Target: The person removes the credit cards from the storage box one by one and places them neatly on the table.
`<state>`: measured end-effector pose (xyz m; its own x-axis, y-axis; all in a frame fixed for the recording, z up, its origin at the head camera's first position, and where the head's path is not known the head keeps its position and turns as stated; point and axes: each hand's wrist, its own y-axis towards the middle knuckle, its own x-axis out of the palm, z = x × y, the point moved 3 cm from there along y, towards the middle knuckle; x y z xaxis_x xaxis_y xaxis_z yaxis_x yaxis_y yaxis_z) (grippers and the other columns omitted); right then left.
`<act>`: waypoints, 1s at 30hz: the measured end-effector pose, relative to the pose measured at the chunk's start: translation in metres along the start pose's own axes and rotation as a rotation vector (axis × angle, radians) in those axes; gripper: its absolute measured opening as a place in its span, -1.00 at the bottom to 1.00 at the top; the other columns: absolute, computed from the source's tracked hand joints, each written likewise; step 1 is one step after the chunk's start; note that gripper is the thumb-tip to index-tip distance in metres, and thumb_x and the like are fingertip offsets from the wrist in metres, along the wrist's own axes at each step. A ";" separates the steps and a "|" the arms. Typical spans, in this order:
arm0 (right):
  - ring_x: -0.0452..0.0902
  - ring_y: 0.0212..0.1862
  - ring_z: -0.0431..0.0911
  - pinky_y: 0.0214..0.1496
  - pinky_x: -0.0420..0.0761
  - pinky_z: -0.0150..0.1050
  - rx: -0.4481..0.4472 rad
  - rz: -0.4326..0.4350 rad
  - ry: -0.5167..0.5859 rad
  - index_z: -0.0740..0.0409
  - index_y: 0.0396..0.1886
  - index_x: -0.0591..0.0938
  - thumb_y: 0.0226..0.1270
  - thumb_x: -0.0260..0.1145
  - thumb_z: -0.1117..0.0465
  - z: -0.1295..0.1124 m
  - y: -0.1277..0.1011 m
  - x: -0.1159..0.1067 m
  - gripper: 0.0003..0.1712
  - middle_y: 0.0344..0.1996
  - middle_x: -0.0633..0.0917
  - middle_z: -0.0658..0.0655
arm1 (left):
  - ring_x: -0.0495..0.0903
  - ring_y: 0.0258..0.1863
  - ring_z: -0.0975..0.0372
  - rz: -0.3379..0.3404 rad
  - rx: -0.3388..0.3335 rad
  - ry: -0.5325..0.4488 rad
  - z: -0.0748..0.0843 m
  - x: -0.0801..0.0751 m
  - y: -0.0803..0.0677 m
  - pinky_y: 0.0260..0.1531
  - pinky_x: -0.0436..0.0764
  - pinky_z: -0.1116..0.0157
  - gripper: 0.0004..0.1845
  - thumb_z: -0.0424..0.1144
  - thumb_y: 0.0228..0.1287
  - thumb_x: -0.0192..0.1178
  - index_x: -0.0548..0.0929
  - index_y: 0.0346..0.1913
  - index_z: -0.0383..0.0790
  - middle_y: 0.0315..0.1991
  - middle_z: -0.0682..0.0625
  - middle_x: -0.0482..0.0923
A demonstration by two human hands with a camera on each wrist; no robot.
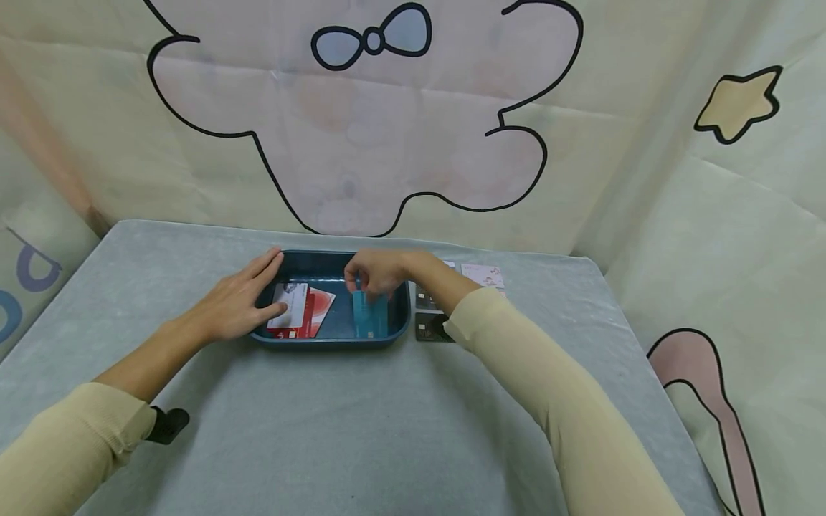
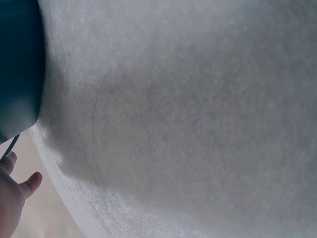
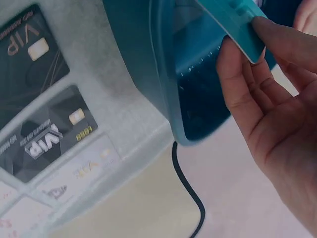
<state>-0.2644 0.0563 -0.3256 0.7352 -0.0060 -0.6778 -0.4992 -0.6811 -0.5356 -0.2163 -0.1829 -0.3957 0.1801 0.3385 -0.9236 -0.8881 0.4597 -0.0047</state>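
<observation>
My right hand [image 1: 381, 272] pinches a teal card [image 1: 371, 317] between thumb and fingers inside the blue tray [image 1: 329, 344]. In the right wrist view the card [image 3: 237, 25] is tilted above the tray floor, its near corner between the fingertips. My left hand [image 1: 241, 304] rests on the tray's left rim with fingers extended, the thumb reaching over the inside. Near that thumb a white card [image 1: 290, 302], a red card [image 1: 302, 330] and a pinkish-red card [image 1: 322, 307] overlap in the tray.
Right of the tray lie a black card [image 1: 431, 327] and a pale card [image 1: 484, 275], partly behind my right forearm. The right wrist view has two dark VIP cards [image 3: 52, 136] beside several pale ones. A grey cloth [image 1: 374, 430] covers the table; a printed curtain [image 1: 645, 143] hangs behind.
</observation>
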 end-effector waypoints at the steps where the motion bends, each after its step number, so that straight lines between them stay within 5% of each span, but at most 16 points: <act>1: 0.49 -0.32 -0.10 -0.24 0.72 -0.16 -0.002 0.011 -0.003 0.22 -0.15 0.56 0.26 0.28 0.52 -0.001 -0.003 -0.002 -0.77 -0.36 0.52 0.10 | -0.03 0.51 -0.19 0.000 -0.001 0.000 0.000 0.000 0.000 0.34 0.13 -0.32 -0.04 0.07 0.37 0.15 -0.07 0.57 -0.37 0.59 -0.26 -0.18; 9: 0.45 -0.29 -0.05 -0.25 0.65 -0.26 -0.028 0.082 -0.065 0.24 -0.02 0.54 0.31 0.19 0.50 0.003 -0.029 -0.019 -0.72 -0.36 0.51 0.14 | -0.02 0.52 -0.19 -0.002 0.000 0.009 0.000 0.000 0.000 0.34 0.13 -0.31 -0.04 0.07 0.36 0.16 -0.07 0.57 -0.37 0.59 -0.26 -0.18; 16: 0.52 -0.08 0.04 -0.08 0.62 -0.20 -0.047 0.198 -0.135 0.20 -0.02 0.58 0.32 0.24 0.46 0.011 -0.058 -0.034 -0.73 -0.17 0.60 0.17 | -0.03 0.52 -0.19 -0.002 0.001 0.006 -0.001 0.001 0.000 0.33 0.13 -0.31 -0.04 0.08 0.36 0.15 -0.07 0.57 -0.36 0.60 -0.25 -0.19; 30: 0.56 -0.10 0.11 -0.11 0.72 -0.13 0.009 0.284 0.052 0.19 -0.10 0.49 0.36 0.24 0.44 0.046 -0.109 -0.042 -0.81 -0.13 0.60 0.24 | -0.04 0.52 -0.19 -0.002 0.003 0.006 -0.002 0.001 0.000 0.33 0.12 -0.33 -0.03 0.06 0.36 0.16 -0.08 0.57 -0.37 0.60 -0.24 -0.21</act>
<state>-0.2619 0.1642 -0.2616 0.5875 -0.2333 -0.7749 -0.6925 -0.6404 -0.3322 -0.2168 -0.1844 -0.3974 0.1794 0.3331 -0.9257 -0.8863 0.4631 -0.0052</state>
